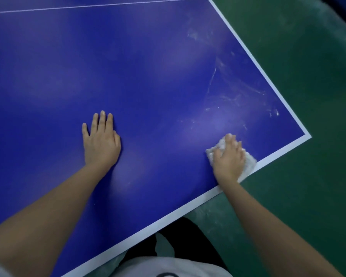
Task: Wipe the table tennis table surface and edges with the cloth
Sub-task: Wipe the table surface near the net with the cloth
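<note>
Where cloth (249,163) meets smudged blue table (148,76), green floor (318,96) beyond.

The counter (148,66) is seen from its near edge (168,219), with its corner (308,136) lying to the right. The left hand (101,140) is laid flat on the counter, well in from the near edge. The cloth (249,162) is held down on the counter beneath the right hand (228,158), near the corner and well apart from the left hand; part of the cloth is lapped over the near edge. Smears (228,92) are spread on the counter behind the cloth, beside the right edge. A line (96,6) is drawn across the counter far behind both hands. The floor (308,176) is seen beyond both edges.
</note>
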